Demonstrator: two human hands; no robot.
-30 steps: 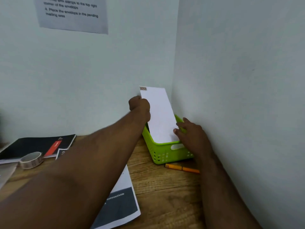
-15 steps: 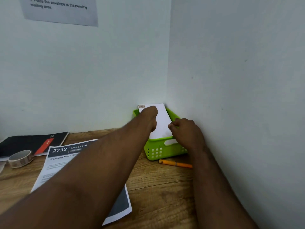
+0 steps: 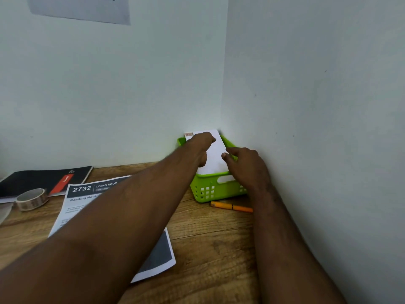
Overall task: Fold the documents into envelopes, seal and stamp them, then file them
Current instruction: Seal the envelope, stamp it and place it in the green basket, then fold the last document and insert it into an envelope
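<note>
A white envelope with a small stamp at its far left corner lies tilted in the green plastic basket, which sits in the corner of the two walls. My left hand lies over the envelope's upper part with curled fingers and grips it. My right hand is at the basket's right side, and its curled fingertips pinch the envelope's right edge. The envelope's lower end is hidden inside the basket.
An orange pen lies in front of the basket. A printed sheet headed 2732 runs under my left forearm. A tape roll and a black notebook sit at the left of the wooden desk. Walls close in behind and to the right.
The envelope stood tall above the basket and has been lowered into it, leaning back toward the corner. Both hands went down with it. The camera view has tipped downward.
</note>
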